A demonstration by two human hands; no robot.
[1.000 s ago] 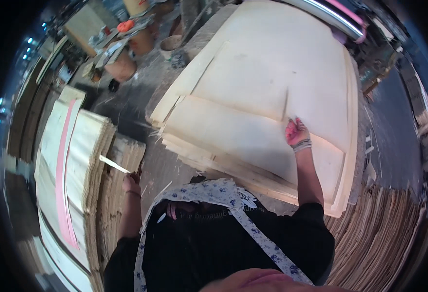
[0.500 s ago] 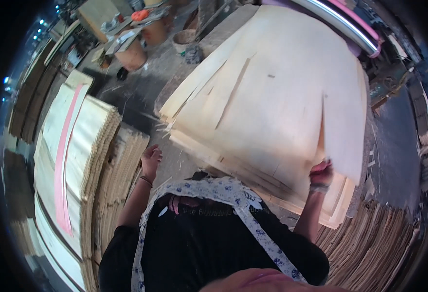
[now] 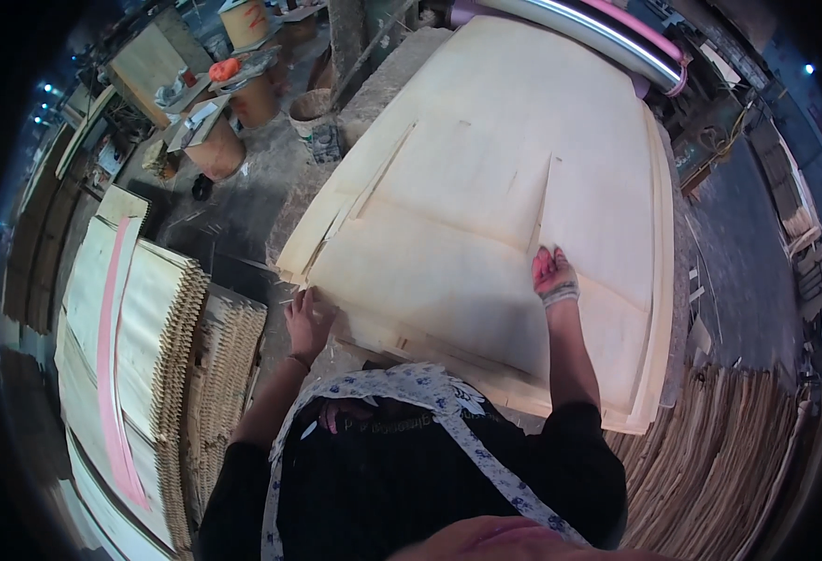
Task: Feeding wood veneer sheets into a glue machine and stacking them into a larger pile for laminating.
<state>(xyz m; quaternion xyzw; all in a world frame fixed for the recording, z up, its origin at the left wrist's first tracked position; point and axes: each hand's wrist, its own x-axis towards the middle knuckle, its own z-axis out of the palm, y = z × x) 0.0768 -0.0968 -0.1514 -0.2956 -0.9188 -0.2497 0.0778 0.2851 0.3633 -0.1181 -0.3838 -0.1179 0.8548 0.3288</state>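
A wide stack of pale wood veneer sheets lies in front of me, with long splits in its upper sheets. My right hand, in a pink-and-grey glove, is closed on the top veneer sheet at the near end of a long split. A ridge or sheet edge runs crosswise near that hand. Beside the near-left corner of the stack is my left hand, its bare fingers loosely apart and nearly flat. Whether its fingertips touch the sheets is hard to tell.
Bundled veneer with a pink strip stands at my left. More veneer is packed upright at the lower right. A shiny metal roller crosses the far end. Drums and a bucket stand at the far left.
My right hand has moved forward and left across the stack with the veneer. The raised split now lies flatter. My left hand has come right, to the stack's near-left corner.
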